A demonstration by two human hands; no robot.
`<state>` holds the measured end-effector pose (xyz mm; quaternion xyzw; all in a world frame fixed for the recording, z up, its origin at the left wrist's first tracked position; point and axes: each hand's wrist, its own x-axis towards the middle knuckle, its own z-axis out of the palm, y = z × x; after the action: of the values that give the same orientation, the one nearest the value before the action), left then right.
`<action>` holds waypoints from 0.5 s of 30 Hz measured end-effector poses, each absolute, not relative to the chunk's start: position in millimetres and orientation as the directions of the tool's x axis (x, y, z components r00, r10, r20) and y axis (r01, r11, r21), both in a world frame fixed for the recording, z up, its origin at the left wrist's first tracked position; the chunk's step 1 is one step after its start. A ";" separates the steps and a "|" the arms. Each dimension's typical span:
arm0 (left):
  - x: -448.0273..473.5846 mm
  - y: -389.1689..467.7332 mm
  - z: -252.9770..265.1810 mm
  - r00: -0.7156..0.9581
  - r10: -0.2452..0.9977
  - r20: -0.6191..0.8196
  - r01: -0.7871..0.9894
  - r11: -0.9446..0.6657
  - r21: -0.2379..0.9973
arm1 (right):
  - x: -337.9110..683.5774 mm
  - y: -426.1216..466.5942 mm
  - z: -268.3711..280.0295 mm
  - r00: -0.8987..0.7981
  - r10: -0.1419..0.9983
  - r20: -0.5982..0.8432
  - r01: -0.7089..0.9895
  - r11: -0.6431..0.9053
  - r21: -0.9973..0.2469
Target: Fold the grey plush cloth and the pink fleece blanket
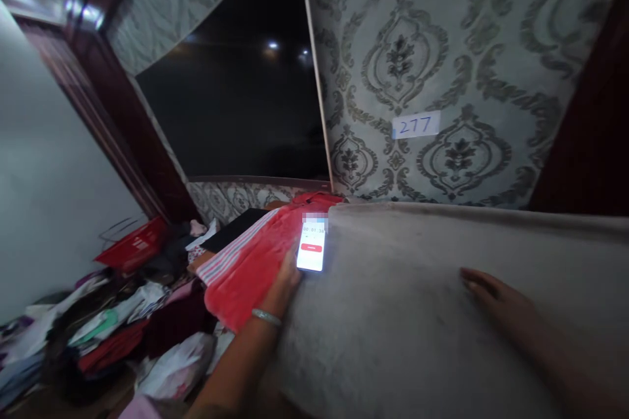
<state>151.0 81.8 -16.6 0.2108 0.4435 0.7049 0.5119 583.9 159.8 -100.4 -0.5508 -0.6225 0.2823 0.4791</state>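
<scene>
A lit phone [311,250] is the brightest thing before me, held upright over the seam where a red blanket [255,243] meets a grey cover [383,334], a timer and a red button on its screen. The left hand [291,270] grips it at the lower left, the fingers closed on it but mostly hidden; the forearm slants up from below, a pale bracelet [266,317] round the wrist. The right hand [498,298] reaches in from the lower right, fingers loosely bent, gripping nothing; whether it touches the grey cover, I can't tell. Left of the striped-edged blanket, a heap of clothes [115,327] spreads below a red basket [132,245]. Ahead, a dark television [246,91] hangs beside a paper label [416,124] reading 277 on the patterned wall [472,78].
</scene>
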 end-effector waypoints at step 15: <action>-9.3 47.9 7.1 -0.700 0.690 -0.185 -0.409 -0.175 0.895 | 609.1 187.1 -146.1 0.083 0.962 0.260 0.488 0.189 -0.852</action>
<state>-9.3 47.9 7.1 0.1326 0.5292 0.7549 0.3640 609.1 187.1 -146.1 -0.5804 -0.6245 0.2622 0.4522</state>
